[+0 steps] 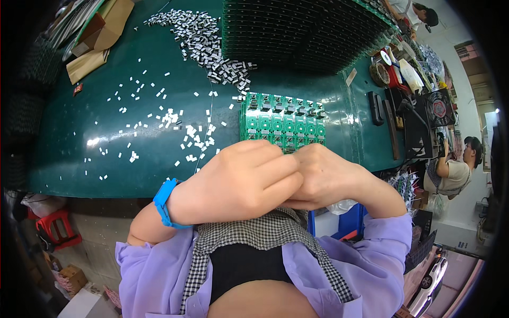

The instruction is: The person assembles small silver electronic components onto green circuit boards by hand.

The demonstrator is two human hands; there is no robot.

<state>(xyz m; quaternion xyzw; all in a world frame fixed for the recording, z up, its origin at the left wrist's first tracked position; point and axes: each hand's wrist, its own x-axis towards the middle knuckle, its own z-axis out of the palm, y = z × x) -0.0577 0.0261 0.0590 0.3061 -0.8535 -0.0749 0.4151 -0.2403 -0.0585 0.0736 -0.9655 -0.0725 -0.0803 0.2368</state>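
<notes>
Both my hands are curled up and pressed knuckle to knuckle, just below the near edge of the green circuit board panel (282, 123). Left hand (241, 183): fingers folded tight into a loose fist, tips tucked under, so I can't tell if they pinch anything. Right hand (326, 177): same, fingers bent in against the left ones, nothing visible between them. Blue band (163, 203) on my left wrist, lilac sleeves pushed up.

Panel: flat, glossy green, a grid of small identical boards with black parts along its far row; lies on the dark green table (79, 153), its near edge partly hidden by my knuckles.

Left of the panel: small white rectangular chips (175, 124) scattered loose over the matte tabletop. Beyond the panel, up-left: a heap of black-and-silver components (204, 40). Directly beyond it: a big stack of dark green panels (302, 32), edges ribbed. Far left of the panel: brown cardboard pieces (98, 40). Right of the panel: a black fan (439, 107).
</notes>
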